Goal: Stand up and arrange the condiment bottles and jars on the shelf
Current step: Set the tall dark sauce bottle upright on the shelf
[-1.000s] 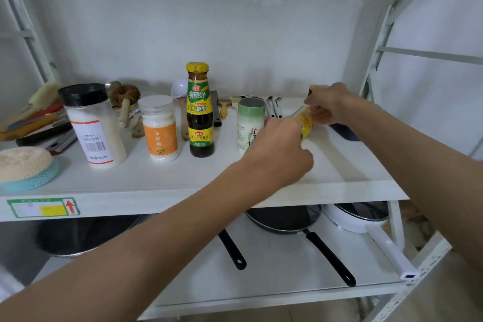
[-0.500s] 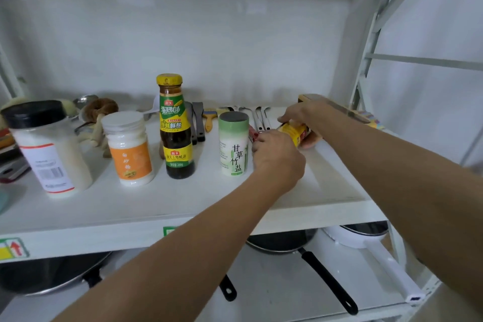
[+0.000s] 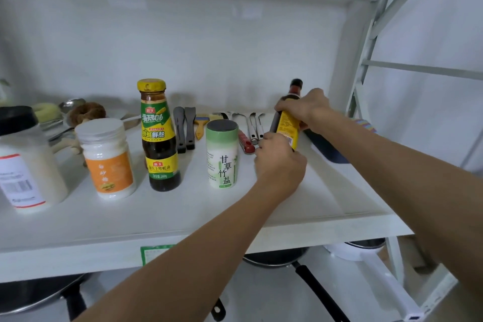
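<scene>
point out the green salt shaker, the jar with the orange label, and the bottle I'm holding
green salt shaker [image 3: 222, 162]: head view, label front.
jar with the orange label [image 3: 109, 168]: head view, label.
bottle [image 3: 288, 123]: head view, yellow label.

both hands [image 3: 281, 162] [image 3: 304, 106] grip a dark bottle [image 3: 287, 123] on the shelf [image 3: 183, 217].

A wide bare patch of shelf [image 3: 326, 191] is left open at the front right. The left side is blocked by the salt jar [image 3: 222, 157] and oyster sauce bottle [image 3: 159, 136].
</scene>
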{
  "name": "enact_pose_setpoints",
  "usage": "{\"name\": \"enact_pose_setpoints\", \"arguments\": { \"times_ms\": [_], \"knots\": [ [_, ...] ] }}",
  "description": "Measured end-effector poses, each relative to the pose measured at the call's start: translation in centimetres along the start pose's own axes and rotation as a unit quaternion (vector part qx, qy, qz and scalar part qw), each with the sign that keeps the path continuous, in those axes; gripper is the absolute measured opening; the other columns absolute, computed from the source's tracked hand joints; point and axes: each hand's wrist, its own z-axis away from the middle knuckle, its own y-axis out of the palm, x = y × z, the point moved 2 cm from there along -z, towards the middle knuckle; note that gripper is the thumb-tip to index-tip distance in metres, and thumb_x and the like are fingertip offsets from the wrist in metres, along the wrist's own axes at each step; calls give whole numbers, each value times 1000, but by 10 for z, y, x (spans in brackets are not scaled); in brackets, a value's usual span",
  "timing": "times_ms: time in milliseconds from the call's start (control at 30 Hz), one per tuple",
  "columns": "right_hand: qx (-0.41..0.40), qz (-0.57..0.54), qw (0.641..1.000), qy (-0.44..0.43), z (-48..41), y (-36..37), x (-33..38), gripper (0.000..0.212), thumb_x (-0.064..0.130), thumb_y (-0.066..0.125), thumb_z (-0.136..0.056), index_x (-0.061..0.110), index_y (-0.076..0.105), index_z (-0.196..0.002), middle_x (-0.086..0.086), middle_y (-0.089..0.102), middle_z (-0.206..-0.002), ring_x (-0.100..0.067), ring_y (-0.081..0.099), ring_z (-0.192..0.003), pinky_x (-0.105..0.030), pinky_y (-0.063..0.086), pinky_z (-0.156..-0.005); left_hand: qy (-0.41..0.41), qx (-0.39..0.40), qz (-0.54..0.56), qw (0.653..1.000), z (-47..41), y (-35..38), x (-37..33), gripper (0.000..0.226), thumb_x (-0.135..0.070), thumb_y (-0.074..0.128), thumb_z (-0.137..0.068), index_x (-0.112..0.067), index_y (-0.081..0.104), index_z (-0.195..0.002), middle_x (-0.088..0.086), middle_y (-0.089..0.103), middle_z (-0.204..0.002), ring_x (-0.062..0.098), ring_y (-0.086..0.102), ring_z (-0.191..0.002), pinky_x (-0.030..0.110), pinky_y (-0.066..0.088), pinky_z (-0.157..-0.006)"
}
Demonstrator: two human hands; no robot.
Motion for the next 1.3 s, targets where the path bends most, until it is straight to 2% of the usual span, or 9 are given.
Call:
{"name": "enact_pose_setpoints", "arguments": {
  "times_ms": [167, 267, 400, 633, 767, 933, 1100, 1200, 1300],
  "knots": [
    [-51, -11, 996, -66, 1, -6, 12, 71, 42, 83, -57, 8, 53, -112, -6, 64, -104, -22, 64, -87, -36, 57, -73, -47, 17, 93, 994, -16, -6, 4, 49, -19, 71, -78, -5, 48, -119, 12, 55, -117, 30, 59, -105, 33, 49, -76],
    [-59, -17, 991, -119, 7, -8, 11, 76, 40, 84, -61, 7, 45, -117, -5, 58, -106, -20, 59, -90, -33, 49, -71, -54, 18, 103, 993, -17, -4, 9, 58, -24, 77, -73, -9, 44, -119, 11, 54, -120, 28, 59, -109, 34, 50, -81],
    [-45, -60, 983, -166, 18, -9, 1, 81, 42, 86, -55, 16, 34, -111, -9, 55, -116, -23, 60, -101, -38, 54, -82, -39, 27, 81, 996, -15, -6, 15, 74, -30, 86, -63, -11, 40, -117, 8, 58, -114, 29, 62, -103, 36, 53, -81],
    [-26, -45, 973, -225, 42, -9, -1, 85, 40, 90, -55, 19, 28, -109, -8, 41, -121, -25, 52, -113, -42, 50, -95, -33, 43, 78, 995, -14, -7, 19, 72, -28, 87, -63, -12, 41, -116, 8, 56, -115, 30, 61, -105, 37, 53, -82],
    [1, -52, 982, -183, 38, -9, 0, 86, 36, 88, -60, 17, 28, -119, -7, 39, -124, -23, 50, -115, -39, 49, -96, -27, 46, 96, 994, -14, -2, 18, 66, -27, 84, -67, -12, 43, -117, 3, 51, -102, 30, 61, -102, 42, 54, -86],
    [169, -172, 967, -82, 26, -25, -5, 79, 4, 77, -72, 14, 35, -138, -11, 64, -121, -26, 63, -110, -44, 48, -100, -32, 66, 94, 993, -20, 3, 19, 61, -28, 82, -72, -12, 46, -120, 6, 60, -114, 29, 62, -106, 41, 54, -90],
    [128, -118, 979, -103, 35, -25, -7, 76, 17, 85, -71, 13, 39, -132, -4, 67, -106, -19, 65, -98, -24, 49, -71, 4, -19, 50, 999, -11, 9, 11, 70, -25, 76, -77, -6, 33, -130, 13, 55, -125, 31, 56, -115, 40, 50, -90],
    [123, -100, 982, -105, 37, -17, -3, 79, 27, 88, -67, 13, 41, -129, -1, 64, -108, -16, 62, -98, -26, 49, -77, 13, -69, 84, 994, -10, 7, 3, 77, -28, 81, -73, -3, 33, -128, 15, 48, -130, 31, 48, -122, 43, 47, -98],
    [190, -131, 970, -78, 31, -26, 2, 75, 23, 84, -72, 11, 43, -134, -3, 63, -120, -20, 60, -109, -33, 47, -94, 14, -75, 119, 990, -15, 6, 6, 72, -25, 79, -77, -1, 34, -127, 16, 48, -130, 31, 48, -122, 42, 46, -99]
  ]
}}
